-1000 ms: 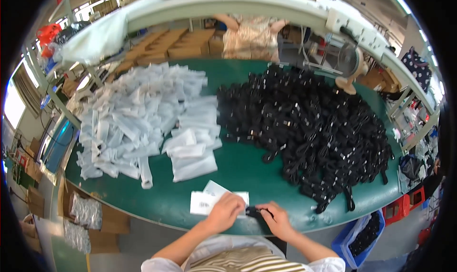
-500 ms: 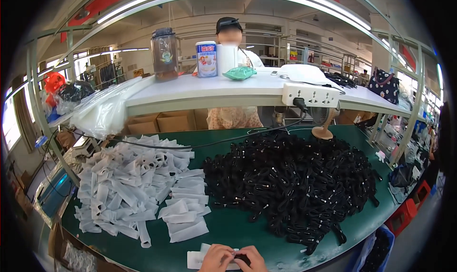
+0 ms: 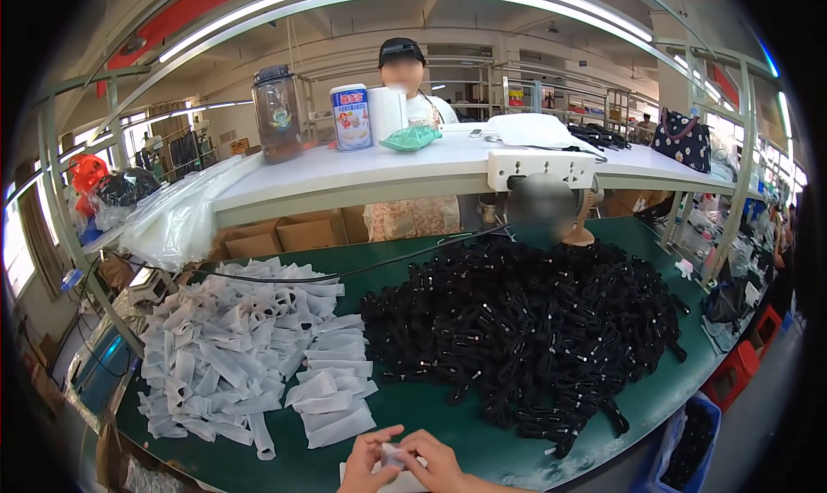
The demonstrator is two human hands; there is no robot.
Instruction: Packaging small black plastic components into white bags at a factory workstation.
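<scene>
At the near edge of the green table, my left hand and my right hand meet around a small, pale translucent plastic sleeve. Fingers of both hands are closed on it; what lies inside is not clear. Under the hands, flat white sleeves show in part. Ahead and to the left is a loosely laid row of white sleeves, beside a big heap of filled-looking white sleeves. A large pile of bundled black cables covers the right side.
A white shelf spans the far side, carrying a brown jug, a tin, a green packet and a power strip. Its black cord crosses above the table. A fan stands behind the cables; a person stands beyond.
The hands have risen slightly and turned. A black cable showed at my right fingers before; now the pale sleeve shows between both hands. The whole view has shifted a little.
</scene>
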